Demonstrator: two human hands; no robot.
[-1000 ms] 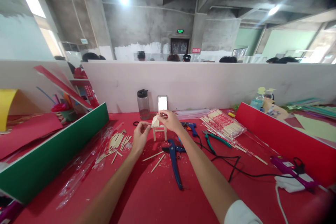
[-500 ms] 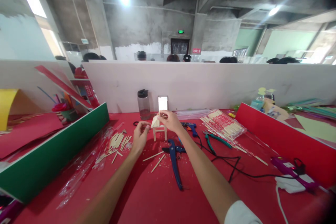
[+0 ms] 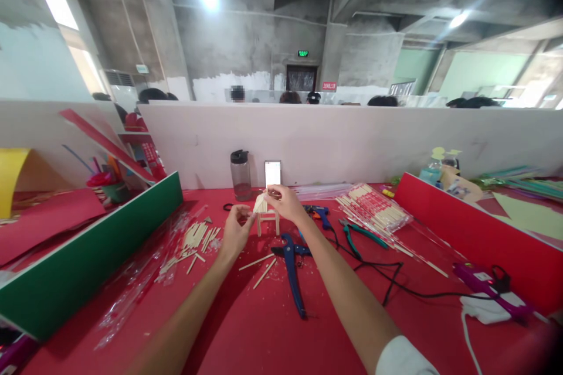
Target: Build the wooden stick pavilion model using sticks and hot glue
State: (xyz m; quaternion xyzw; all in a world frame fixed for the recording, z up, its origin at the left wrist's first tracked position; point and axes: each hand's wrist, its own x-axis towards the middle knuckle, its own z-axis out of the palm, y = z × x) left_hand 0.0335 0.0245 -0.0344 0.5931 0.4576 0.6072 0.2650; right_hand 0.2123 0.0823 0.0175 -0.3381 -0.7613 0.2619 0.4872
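A small house-like model of pale wooden sticks (image 3: 261,205), with a sloped top and upright legs, stands on the red tabletop. My right hand (image 3: 285,201) is closed on its top, thumb and fingers pinching near the peak. On the other side, my left hand (image 3: 236,227) has its thumb and index finger at the left edge of the sloped top, apparently pinching it; the fingertips are small in view. In front of the model lies a blue-handled cutter (image 3: 290,272). Loose cut sticks (image 3: 196,237) are heaped left of my left hand.
Behind the model stand a dark-lidded bottle (image 3: 240,176) and a lit phone (image 3: 272,173). To the right lie a blue glue gun (image 3: 323,215), green-handled pliers (image 3: 352,240), bagged sticks (image 3: 378,208) and a black cord (image 3: 422,293). Green (image 3: 101,252) and red (image 3: 475,240) dividers flank the workspace.
My left thumb has moved right and up to the model's left edge, and the left fingers have curled slightly. My right hand stays on the top.
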